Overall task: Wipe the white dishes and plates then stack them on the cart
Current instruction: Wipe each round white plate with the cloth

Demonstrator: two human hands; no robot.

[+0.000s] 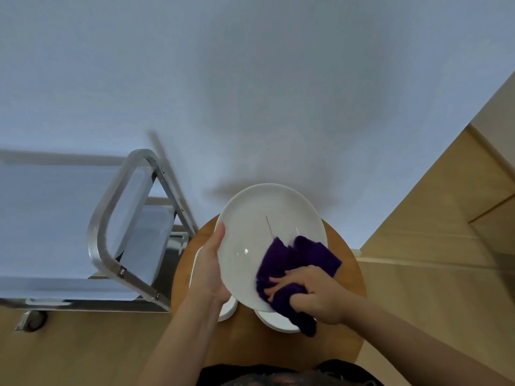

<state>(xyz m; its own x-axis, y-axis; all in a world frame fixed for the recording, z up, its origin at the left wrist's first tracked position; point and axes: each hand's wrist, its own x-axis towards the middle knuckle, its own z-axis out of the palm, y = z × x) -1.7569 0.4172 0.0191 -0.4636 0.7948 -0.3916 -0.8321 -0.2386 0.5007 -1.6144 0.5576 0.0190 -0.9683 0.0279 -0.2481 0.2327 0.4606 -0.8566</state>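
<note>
Left hand point(210, 270) grips the white plate point(259, 238) by its left rim — thumb along the edge, other fingers hidden behind it. The plate is held tilted above the round wooden tabletop point(347, 263). Right hand point(312, 293) fingers curl round a bunched purple cloth point(295, 263), pressing it on the plate's lower right face. More white dishes point(278, 320) lie below the fingers. Metal cart point(111, 215) stands left of the left hand — apart.
</note>
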